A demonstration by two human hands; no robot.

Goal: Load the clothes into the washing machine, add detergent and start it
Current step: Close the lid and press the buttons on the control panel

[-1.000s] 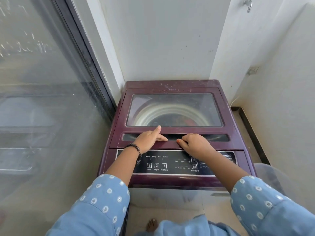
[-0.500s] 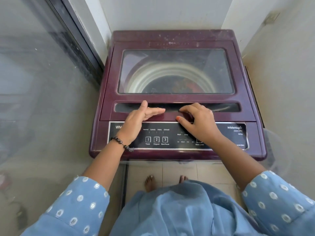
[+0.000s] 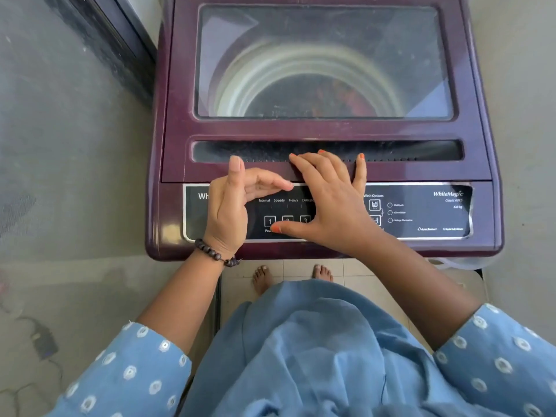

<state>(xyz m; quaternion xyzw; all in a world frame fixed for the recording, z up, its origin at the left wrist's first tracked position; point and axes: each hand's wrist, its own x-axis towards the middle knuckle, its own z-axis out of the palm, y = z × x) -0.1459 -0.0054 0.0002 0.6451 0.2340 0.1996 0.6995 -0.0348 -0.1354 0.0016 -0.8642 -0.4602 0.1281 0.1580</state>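
Observation:
A maroon top-loading washing machine (image 3: pixel 168 121) stands in front of me with its glass lid (image 3: pixel 325 61) down. Through the glass I see the drum and some dark and reddish clothes at the bottom. My left hand (image 3: pixel 231 206) hovers over the left of the black control panel (image 3: pixel 421 212), fingers loosely curled, holding nothing. My right hand (image 3: pixel 328 200) lies spread over the panel's middle; its fingertips reach the lid's handle recess (image 3: pixel 406 150) and its thumb points at the numbered buttons (image 3: pixel 270 221). No detergent is in view.
A glass sliding door (image 3: pixel 69 130) with a dark frame runs along the left. A plain wall (image 3: pixel 526 115) stands close on the right. My bare feet (image 3: pixel 261 278) are on the tiled floor just before the machine.
My head has tilted down and closer, so the machine fills the view. Both hands have slid back from the lid's handle recess toward the control panel; the right thumb now nears the buttons.

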